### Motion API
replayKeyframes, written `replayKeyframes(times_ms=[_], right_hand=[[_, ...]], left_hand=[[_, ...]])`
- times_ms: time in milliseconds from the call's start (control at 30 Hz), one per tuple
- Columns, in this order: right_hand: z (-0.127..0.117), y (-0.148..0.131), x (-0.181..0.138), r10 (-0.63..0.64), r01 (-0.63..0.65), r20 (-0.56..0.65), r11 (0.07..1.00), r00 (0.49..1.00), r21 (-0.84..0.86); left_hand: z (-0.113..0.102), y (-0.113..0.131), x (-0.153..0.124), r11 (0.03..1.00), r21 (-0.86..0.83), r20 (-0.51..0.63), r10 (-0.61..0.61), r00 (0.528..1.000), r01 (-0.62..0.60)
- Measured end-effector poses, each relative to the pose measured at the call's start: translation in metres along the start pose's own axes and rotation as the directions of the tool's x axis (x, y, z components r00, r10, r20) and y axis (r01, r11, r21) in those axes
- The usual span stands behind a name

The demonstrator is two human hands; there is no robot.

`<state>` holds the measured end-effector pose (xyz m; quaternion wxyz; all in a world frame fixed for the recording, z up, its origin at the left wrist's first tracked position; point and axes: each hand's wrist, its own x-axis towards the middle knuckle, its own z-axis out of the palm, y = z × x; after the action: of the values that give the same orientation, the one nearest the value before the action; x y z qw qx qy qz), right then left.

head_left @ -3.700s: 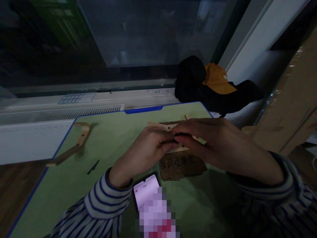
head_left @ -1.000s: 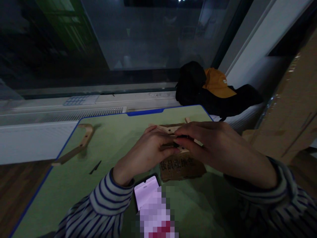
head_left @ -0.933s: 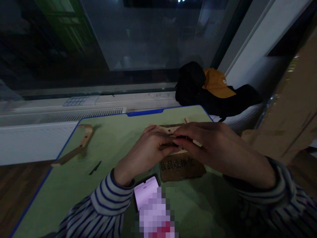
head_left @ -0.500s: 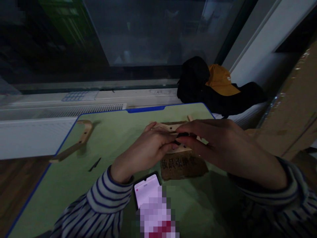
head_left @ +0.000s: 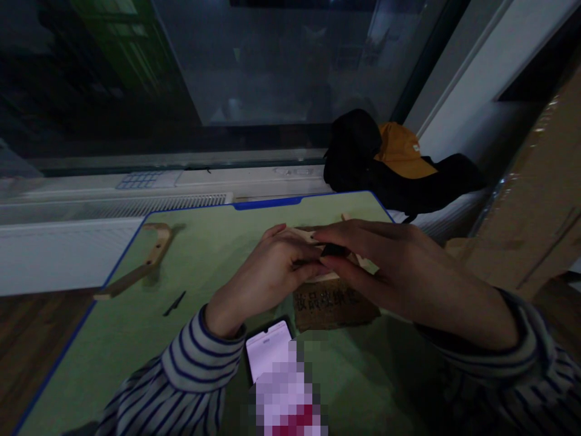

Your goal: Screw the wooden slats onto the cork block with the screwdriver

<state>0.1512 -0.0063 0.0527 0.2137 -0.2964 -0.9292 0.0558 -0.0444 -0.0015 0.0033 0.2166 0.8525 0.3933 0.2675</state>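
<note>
Counting hours from the middle of the view, one dark window (head_left: 267, 72) spans 10 to 1 o'clock. Below it, one green, blue-edged table (head_left: 213, 242) fills the middle and runs down past 6. One brown cardboard box (head_left: 535, 194) stands at 3 o'clock and one white radiator (head_left: 68, 257) at 9. Two hands in striped sleeves (head_left: 195, 363) work over the table: the left hand (head_left: 272, 272) at 7 o'clock, the right hand (head_left: 385, 260) toward 4. At 2 o'clock lies black cloth (head_left: 426, 191) with one orange cap (head_left: 402, 151), its small white label too small to read.

One flat brown cardboard piece (head_left: 336, 315) at 5 o'clock carries a row of Chinese characters, apparently 妆品收纳盒, some blurred. One phone (head_left: 271, 345) at 6 o'clock has a lit screen with unreadable print, its lower part pixelated. At 9 o'clock sits one bent wooden piece (head_left: 154, 257) showing two dark holes. The worked wood (head_left: 303, 234) is just toward 5 o'clock, mostly covered; how many parts it has cannot be told. The left fingers bend over it, the thumb a little apart; whether they grip is unclear. The right thumb and forefinger nearly meet at the tips around something dark, perhaps shadow; what they hold cannot be told. One thin dark piece (head_left: 175, 303) lies at 8 o'clock.
</note>
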Motion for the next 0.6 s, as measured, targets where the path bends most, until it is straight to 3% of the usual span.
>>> replayKeyframes(times_ms=[100, 367, 600], right_hand=[[-0.0002, 0.0006, 0.0004, -0.012, 0.011, 0.036, 0.999, 0.999, 0.037], [0.0035, 0.0028, 0.0004, 0.068, -0.069, -0.016, 0.993, 0.998, -0.094], [0.0049, -0.0013, 0.0015, 0.056, -0.064, -0.063, 0.99, 0.996, -0.125]], left_hand=[[-0.0007, -0.0022, -0.0005, 1.0, 0.015, 0.039, 0.01, 0.999, -0.011], [-0.0003, -0.0014, 0.0002, 1.0, 0.024, 0.095, 0.008, 0.995, -0.01], [0.0027, 0.001, 0.0013, 1.0, 0.0, -0.03, -0.001, 1.0, 0.001]])
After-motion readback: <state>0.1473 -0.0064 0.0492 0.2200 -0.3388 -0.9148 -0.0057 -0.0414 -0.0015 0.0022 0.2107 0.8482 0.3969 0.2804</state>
